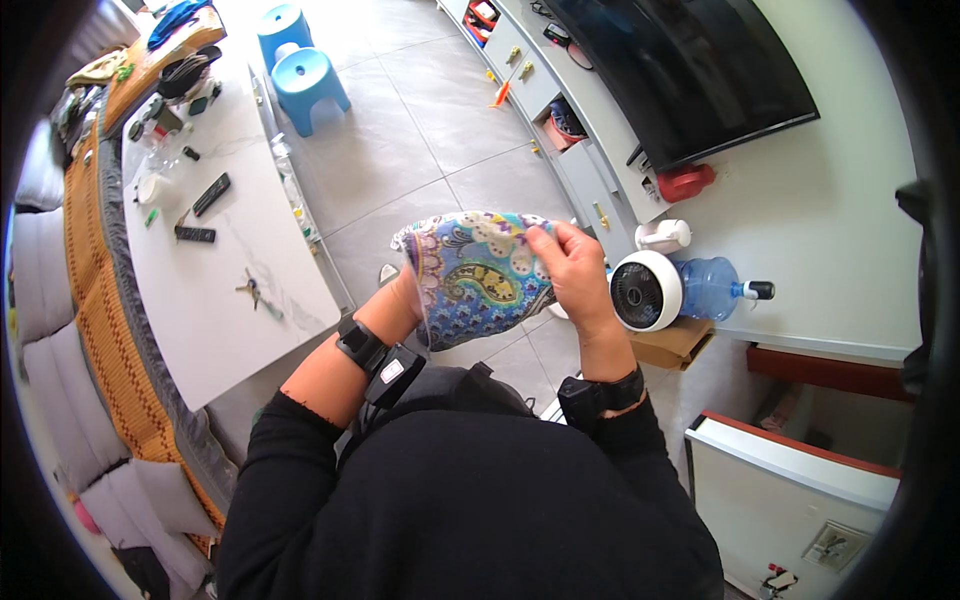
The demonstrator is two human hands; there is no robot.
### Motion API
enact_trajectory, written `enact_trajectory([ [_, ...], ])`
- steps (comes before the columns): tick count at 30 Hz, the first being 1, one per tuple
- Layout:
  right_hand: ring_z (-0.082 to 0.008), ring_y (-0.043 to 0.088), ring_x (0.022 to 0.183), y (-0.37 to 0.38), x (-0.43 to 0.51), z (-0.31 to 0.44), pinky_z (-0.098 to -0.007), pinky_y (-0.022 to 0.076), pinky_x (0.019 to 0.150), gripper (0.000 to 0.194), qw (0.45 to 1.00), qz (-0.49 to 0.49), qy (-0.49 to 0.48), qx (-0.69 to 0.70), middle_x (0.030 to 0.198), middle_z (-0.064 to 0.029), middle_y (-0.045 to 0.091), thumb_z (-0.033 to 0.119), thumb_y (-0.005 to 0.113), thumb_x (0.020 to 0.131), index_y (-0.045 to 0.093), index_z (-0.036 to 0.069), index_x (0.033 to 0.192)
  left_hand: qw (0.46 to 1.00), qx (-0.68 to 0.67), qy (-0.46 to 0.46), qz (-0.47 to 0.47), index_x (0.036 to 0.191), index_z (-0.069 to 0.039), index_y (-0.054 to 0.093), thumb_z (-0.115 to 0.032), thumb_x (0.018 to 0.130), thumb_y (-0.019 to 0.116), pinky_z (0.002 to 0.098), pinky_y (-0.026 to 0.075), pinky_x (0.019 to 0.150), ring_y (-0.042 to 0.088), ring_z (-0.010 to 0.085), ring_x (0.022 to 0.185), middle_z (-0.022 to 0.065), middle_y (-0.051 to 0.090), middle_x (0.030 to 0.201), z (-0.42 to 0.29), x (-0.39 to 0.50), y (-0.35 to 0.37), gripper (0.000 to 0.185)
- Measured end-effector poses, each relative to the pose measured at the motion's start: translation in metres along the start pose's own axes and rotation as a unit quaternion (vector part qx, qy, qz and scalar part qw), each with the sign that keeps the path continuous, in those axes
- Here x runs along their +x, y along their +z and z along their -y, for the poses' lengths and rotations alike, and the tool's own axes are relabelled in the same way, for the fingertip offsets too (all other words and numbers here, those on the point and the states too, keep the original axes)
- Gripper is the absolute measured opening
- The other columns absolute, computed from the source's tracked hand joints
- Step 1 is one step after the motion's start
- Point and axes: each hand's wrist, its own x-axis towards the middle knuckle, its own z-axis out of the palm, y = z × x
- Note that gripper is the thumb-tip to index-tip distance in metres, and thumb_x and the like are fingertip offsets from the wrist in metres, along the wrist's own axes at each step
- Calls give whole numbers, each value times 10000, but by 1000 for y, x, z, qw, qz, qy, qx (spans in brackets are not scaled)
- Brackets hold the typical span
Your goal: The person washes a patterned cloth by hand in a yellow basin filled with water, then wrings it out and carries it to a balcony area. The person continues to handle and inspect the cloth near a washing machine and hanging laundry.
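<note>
A folded paisley-patterned cloth (480,285) in blue, yellow, white and purple is held up in front of my body. Along its left side runs a thin see-through edge that looks like plastic film. My right hand (576,270) pinches the cloth's upper right edge, thumb on the near face. Only the wrist side of my left hand (409,291) shows, at the cloth's left; its fingers are hidden behind or inside the cloth, so their grip cannot be seen.
Left stands a marble-look table (240,315) with keys (255,291), remote controls (211,194) and cups. Two blue stools (307,75) are ahead on the tiled floor. A white fan (645,291), a water bottle (709,289) and a TV cabinet (592,180) line the right.
</note>
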Motion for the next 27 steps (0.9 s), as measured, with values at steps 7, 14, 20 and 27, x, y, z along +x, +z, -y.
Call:
enact_trajectory([
  [7, -40, 552, 717, -6, 108, 49, -196, 459, 650, 207, 992, -83, -7, 97, 837, -23, 628, 170, 481, 954, 572, -10, 910, 995, -77, -26, -56, 1321, 48, 385, -458, 950, 274, 450, 343, 1031, 485, 327, 1181, 209, 471, 1312, -103, 65, 10, 638],
  [14, -38, 544, 734, -12, 218, 60, -192, 454, 654, 196, 992, -19, 35, 116, 846, -10, 620, 178, 484, 957, 573, 5, 934, 996, -55, -10, -77, 1300, 27, 406, -457, 890, 523, 404, 414, 984, 522, 283, 1148, 191, 510, 1264, -164, 134, -1, 646],
  [20, -29, 502, 676, -21, 305, 70, -188, 419, 593, 160, 998, 52, -6, 46, 787, 24, 597, 158, 574, 910, 588, 6, 958, 984, 62, -7, -169, 1163, 11, 541, -173, 801, 682, 301, 491, 846, 622, 186, 938, 110, 628, 1073, -204, 194, 25, 430],
  [27, -194, 556, 776, -27, 366, 95, -293, 463, 645, 233, 818, -61, -413, -397, 849, -59, 588, 82, 711, 744, 653, 81, 970, 966, 73, 93, -229, 1125, -16, 579, -50, 780, 656, 282, 484, 840, 615, 156, 938, 75, 633, 1060, -240, 242, 18, 355],
])
